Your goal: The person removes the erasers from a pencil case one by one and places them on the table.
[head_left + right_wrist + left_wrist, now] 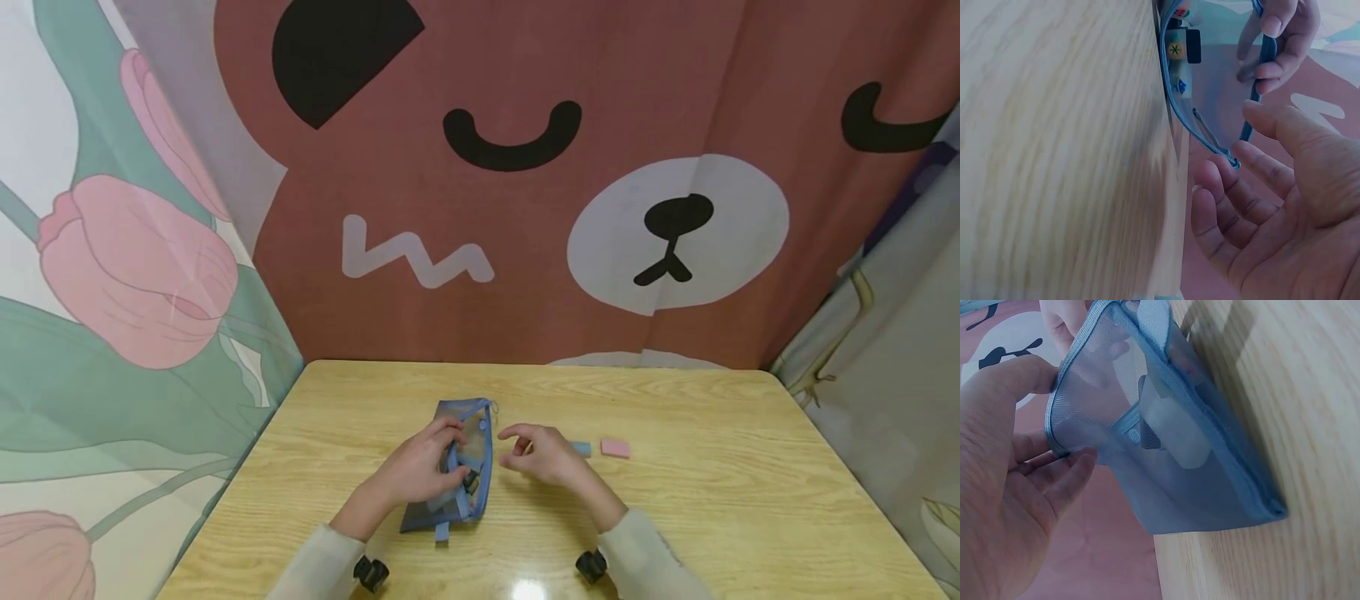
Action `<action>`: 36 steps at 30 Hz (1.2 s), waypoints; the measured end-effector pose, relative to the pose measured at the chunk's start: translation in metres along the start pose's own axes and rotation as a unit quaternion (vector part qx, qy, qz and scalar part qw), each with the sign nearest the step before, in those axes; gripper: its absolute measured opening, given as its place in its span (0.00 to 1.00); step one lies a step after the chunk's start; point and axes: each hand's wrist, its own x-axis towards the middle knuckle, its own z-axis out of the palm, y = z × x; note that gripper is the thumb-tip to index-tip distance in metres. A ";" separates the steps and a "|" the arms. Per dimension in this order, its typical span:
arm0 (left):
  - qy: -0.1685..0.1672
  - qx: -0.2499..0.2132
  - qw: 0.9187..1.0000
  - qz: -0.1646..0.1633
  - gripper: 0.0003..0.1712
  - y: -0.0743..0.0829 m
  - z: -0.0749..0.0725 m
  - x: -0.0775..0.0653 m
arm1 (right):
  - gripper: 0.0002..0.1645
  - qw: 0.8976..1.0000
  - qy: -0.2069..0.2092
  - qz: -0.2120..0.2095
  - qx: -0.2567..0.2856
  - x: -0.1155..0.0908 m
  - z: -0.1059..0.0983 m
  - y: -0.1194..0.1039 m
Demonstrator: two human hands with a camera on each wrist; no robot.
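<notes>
A blue mesh zip pouch (450, 500) lies on the table with its mouth held apart. My left hand (424, 463) pinches the upper edge of that mouth between thumb and fingers, as the left wrist view also shows. Small items lie inside, among them a patterned block with a dark end (1184, 47) and a pale piece (1175, 428) seen through the mesh. Just right of the mouth is my right hand (546, 454), its fingers loosely bent with nothing visible between them. The zip pull (1235, 164) hangs near its fingertips.
On the wooden table (720, 517), right of my right hand, lie a light blue piece (582, 448), partly hidden by the hand, and a pink block (615, 448). Behind the table's far edge hangs a curtain with a bear print (525, 317).
</notes>
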 end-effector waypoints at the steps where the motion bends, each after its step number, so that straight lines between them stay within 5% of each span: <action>1: -0.002 0.000 1.000 -0.002 0.23 0.000 0.000 0.000 | 0.24 1.000 -0.001 -0.001 0.000 0.001 0.001 0.000; 36: -0.006 -0.001 1.000 -0.002 0.23 -0.002 0.001 0.000 | 0.21 0.998 -0.041 -0.002 -0.047 0.020 0.031 -0.005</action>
